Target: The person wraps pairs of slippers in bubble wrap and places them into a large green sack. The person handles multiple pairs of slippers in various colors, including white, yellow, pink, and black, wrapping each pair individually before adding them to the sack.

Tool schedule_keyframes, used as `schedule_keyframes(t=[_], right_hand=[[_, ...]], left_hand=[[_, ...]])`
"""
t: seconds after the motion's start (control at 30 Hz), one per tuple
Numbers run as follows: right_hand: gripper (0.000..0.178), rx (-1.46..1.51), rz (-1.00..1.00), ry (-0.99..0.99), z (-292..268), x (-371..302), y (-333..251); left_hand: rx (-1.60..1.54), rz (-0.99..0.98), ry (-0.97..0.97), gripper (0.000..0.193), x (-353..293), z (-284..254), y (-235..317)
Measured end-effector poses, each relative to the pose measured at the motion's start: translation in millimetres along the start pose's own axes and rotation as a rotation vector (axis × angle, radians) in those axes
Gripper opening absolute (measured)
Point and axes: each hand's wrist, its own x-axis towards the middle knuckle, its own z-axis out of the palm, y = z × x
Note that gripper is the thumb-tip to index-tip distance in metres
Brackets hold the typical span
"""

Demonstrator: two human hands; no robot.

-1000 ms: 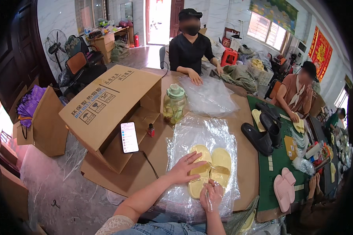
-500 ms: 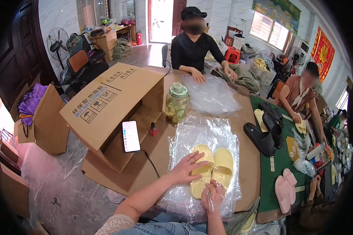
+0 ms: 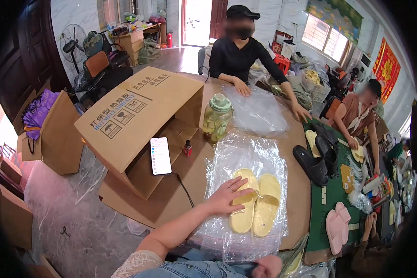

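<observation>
A pair of pale yellow slide slippers [image 3: 265, 197] lies side by side, toes away from me, at a clear plastic bag [image 3: 231, 155] near the table's front edge. Whether the slippers are inside the bag or on top of it, I cannot tell. My left hand [image 3: 229, 196] rests flat across the left slipper's strap, fingers spread. Down at the lower edge, over my lap, is my right hand [image 3: 268, 267]. It is blurred and partly cut off, with its fingers seemingly curled, and is close to the bag's open-looking front end.
On the table are an open cardboard box [image 3: 141, 116], a phone [image 3: 160, 156], a small red bottle [image 3: 187, 148], a green-lidded jug [image 3: 217, 118] and more clear bags [image 3: 257, 111]. Black slippers [image 3: 312, 164] and pink slippers [image 3: 337, 227] lie to the right. Two people sit across and to the right.
My right hand has drawn back from the slippers toward my lap. My left hand stays on the left slipper. The person across has reached a hand toward the black slippers.
</observation>
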Motion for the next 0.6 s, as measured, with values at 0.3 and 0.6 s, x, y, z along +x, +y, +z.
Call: schedule_keyframes(t=[0.3, 0.6], right_hand=[[0.014, -0.23, 0.651, -0.07, 30, 68, 61], [0.052, -0.596, 0.71, -0.44, 108, 48, 123]], left_hand=[[-0.05, -0.011, 0.032, 0.081, 1, -4, 3], [-0.051, 0.021, 0.061, 0.072, -3, 5, -5]])
